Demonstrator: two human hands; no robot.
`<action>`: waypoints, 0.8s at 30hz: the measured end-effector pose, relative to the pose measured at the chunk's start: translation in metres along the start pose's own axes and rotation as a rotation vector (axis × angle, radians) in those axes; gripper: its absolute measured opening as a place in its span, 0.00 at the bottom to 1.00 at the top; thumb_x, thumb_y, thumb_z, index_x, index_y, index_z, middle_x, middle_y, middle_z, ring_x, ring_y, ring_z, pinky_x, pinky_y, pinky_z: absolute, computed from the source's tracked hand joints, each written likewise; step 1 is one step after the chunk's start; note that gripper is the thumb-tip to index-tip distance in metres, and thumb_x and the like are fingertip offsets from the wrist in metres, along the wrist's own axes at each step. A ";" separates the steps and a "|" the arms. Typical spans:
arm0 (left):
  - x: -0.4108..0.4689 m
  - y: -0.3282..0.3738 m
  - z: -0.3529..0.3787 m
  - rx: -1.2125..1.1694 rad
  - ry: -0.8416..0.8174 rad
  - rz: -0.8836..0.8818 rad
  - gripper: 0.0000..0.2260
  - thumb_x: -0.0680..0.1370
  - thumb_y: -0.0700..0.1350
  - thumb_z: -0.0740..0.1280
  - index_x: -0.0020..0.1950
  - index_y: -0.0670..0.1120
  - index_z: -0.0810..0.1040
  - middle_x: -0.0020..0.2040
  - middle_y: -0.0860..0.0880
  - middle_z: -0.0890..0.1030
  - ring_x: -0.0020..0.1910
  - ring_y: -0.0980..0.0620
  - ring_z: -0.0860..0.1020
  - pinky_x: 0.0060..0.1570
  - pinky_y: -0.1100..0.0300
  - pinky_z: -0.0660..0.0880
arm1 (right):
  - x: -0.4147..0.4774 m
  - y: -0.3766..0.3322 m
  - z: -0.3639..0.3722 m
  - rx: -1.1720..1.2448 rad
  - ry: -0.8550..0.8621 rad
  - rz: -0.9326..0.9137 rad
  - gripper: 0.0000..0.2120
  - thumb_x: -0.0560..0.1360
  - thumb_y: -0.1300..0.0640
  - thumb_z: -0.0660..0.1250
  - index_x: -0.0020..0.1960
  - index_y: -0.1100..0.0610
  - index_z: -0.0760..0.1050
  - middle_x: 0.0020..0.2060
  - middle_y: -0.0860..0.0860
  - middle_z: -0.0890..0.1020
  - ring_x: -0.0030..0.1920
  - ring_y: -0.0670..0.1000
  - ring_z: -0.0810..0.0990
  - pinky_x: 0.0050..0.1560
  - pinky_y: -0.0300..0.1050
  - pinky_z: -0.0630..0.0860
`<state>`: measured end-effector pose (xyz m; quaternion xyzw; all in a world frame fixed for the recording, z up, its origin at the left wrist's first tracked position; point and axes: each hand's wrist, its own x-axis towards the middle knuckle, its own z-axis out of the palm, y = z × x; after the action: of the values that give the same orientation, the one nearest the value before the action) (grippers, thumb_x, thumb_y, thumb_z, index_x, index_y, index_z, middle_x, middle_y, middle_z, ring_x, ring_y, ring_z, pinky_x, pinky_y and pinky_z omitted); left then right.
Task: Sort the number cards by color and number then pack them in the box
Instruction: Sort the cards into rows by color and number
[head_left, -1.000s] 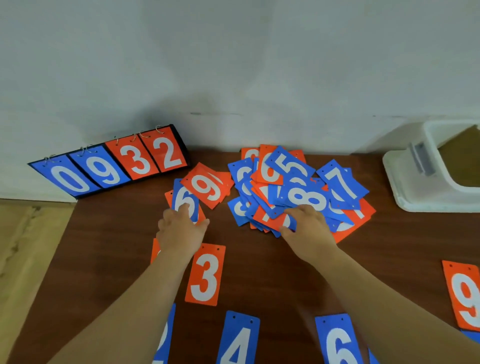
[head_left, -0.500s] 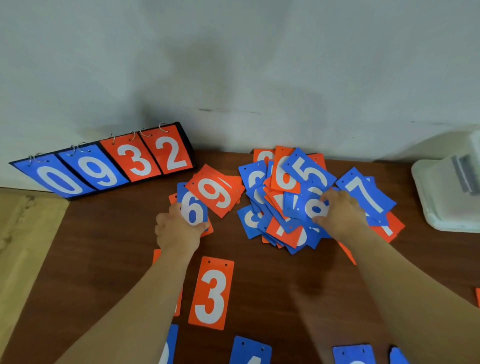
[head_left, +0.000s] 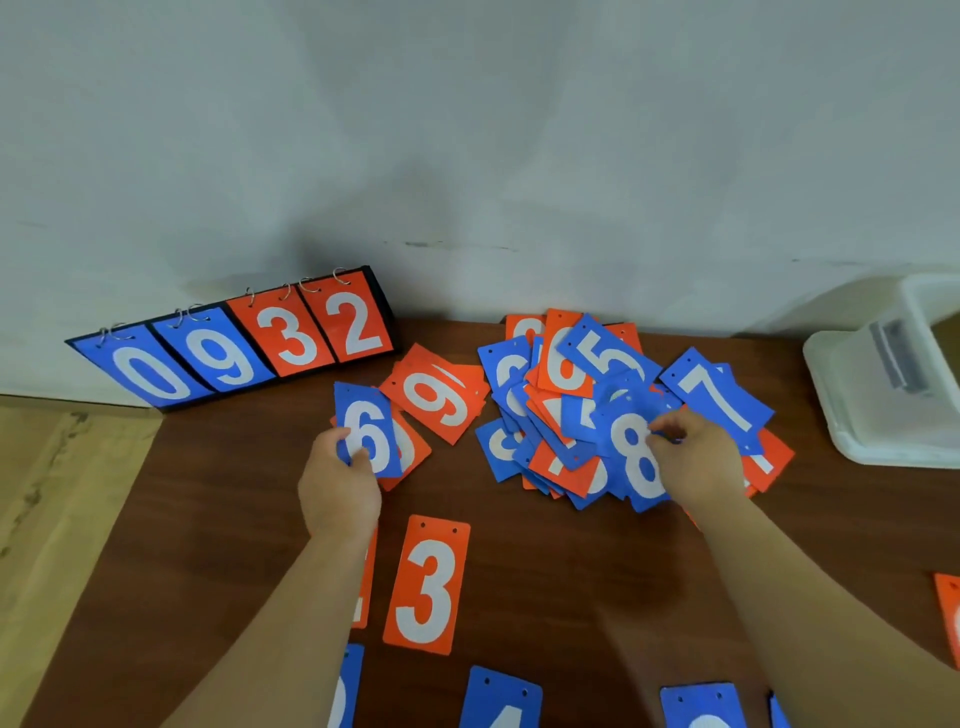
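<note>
1. Two hands mid-frame. Left hand (head_left: 340, 486): grip pinched on the lower-left corner of the blue 6 card (head_left: 366, 436), thumb on its face. Right hand (head_left: 701, 457): grip curled on the right edge of the blue 8 card (head_left: 636, 457), which sits on top of the pile (head_left: 561, 415).
2. Where things are: unsorted pile centre-right, near the wall. Orange 9 card (head_left: 436, 400) lies between pile & blue 6. Orange 3 card (head_left: 428, 584) lies flat on the desk (head_left: 571, 571), lower centre. White plastic box (head_left: 872, 415) at right edge, apart from the pile.
3. Handling (judgement): cards look thin, stiff, light & smooth-faced, so prob slippery on each other; pile may slide if dragged. Best hold is an edge or corner, thumb on top, fingers under. Flat singles prob need an edge lifted first.
4. Hidden/unclear: most pile digits covered. Orange card under left forearm unreadable. Blue cards along the bottom are cut off; only a 4 (head_left: 501, 701) can be guessed. Orange card at lower right is cut off. Box interior not shown. Right fingertips under the 8 not visible.
5. Flip scoreboard (head_left: 234, 353) upper left reads 0 9 3 2.
</note>
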<state>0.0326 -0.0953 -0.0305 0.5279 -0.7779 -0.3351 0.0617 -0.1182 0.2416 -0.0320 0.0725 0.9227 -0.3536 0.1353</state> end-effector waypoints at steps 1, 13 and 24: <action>-0.003 0.000 -0.005 -0.019 0.015 -0.003 0.17 0.83 0.46 0.66 0.72 0.50 0.73 0.68 0.44 0.77 0.66 0.44 0.77 0.51 0.48 0.83 | -0.009 -0.003 -0.001 0.073 0.003 0.014 0.02 0.79 0.57 0.70 0.50 0.51 0.80 0.45 0.48 0.81 0.42 0.47 0.79 0.34 0.41 0.72; -0.111 0.016 -0.045 -0.225 -0.118 0.112 0.10 0.82 0.45 0.67 0.63 0.54 0.78 0.60 0.52 0.78 0.48 0.54 0.80 0.34 0.63 0.75 | -0.112 -0.006 -0.024 0.516 -0.063 0.157 0.05 0.79 0.57 0.72 0.53 0.50 0.82 0.49 0.47 0.83 0.50 0.49 0.83 0.44 0.51 0.83; -0.264 0.025 0.012 -0.235 -0.472 0.284 0.11 0.82 0.43 0.67 0.59 0.58 0.78 0.52 0.50 0.83 0.31 0.52 0.79 0.27 0.65 0.69 | -0.171 0.086 -0.116 0.576 0.021 0.155 0.05 0.77 0.58 0.74 0.46 0.48 0.83 0.41 0.57 0.83 0.36 0.59 0.81 0.38 0.57 0.81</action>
<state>0.1228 0.1432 0.0429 0.3105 -0.7927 -0.5245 -0.0139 0.0419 0.3767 0.0478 0.1816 0.7774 -0.5889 0.1262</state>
